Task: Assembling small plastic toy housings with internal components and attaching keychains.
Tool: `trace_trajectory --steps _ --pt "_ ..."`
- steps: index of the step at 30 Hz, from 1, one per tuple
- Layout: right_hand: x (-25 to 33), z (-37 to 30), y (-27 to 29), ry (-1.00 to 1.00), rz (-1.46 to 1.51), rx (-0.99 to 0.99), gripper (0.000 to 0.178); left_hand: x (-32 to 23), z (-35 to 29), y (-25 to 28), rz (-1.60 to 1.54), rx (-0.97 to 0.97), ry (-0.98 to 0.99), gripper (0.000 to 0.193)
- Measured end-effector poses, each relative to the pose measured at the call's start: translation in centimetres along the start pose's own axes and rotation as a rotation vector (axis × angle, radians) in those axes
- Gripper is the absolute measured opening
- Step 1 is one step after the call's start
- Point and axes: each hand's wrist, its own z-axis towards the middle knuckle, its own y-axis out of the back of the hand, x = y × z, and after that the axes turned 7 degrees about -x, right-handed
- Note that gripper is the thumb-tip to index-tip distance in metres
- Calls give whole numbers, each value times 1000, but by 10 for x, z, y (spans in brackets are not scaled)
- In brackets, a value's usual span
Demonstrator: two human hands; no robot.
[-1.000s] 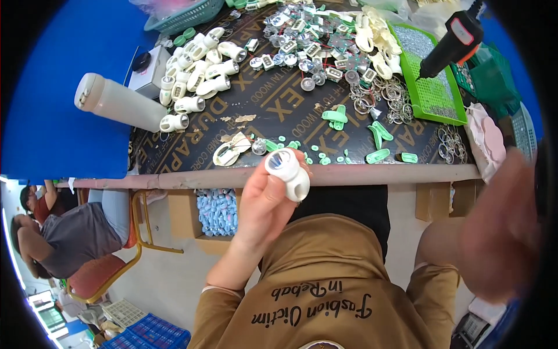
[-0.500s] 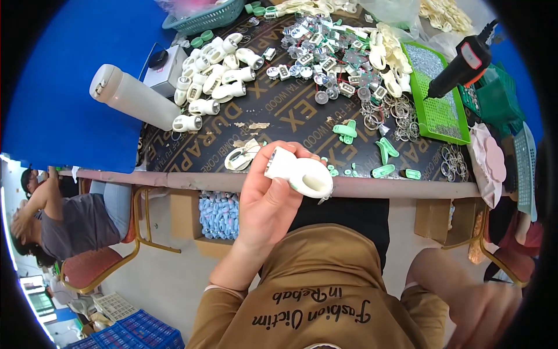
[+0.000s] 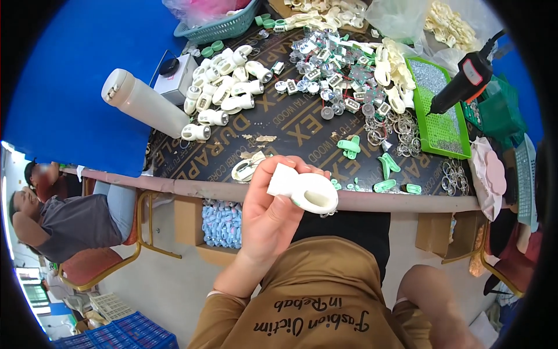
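My left hand [image 3: 270,218] is closed round a small white keychain flashlight [image 3: 317,193] just in front of the table edge. The flashlight has a loop-shaped body with an oval hole, and a bit of metal ring shows below it. Behind my hand lies an open white casing half [image 3: 247,167] on the table. My right hand [image 3: 465,337] hangs low at the right, by the lower rim of the view. It is blurred and partly cut off, so its fingers cannot be made out.
Several white flashlights [image 3: 238,90] lie left of a pile of clear lamp parts [image 3: 331,70]. A white bottle [image 3: 142,102] stands at left. Green clips [image 3: 350,146], key rings [image 3: 395,125], a green tray [image 3: 462,152] and a black electric screwdriver [image 3: 465,81] are at right. A person [image 3: 75,218] sits at left.
My right hand has moved lower and mostly out of view. The left hand keeps hold of the flashlight. The table scene has shifted slightly down and right in the picture.
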Motion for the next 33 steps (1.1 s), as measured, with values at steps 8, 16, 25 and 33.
trace_trajectory --steps 8,16,25,33 --pt "-19 -34 -12 -424 -547 289 21 3 -3 3 -61 36 42 45" --pt "-29 18 -29 -696 -563 -358 30 -11 29 31 208 -32 -140 43" --pt "-25 -48 24 -694 -840 110 32 -85 117 89 1182 -283 -790 28" --pt "-6 -101 38 -1080 -937 161 33 -102 181 146 1991 -153 -825 24"
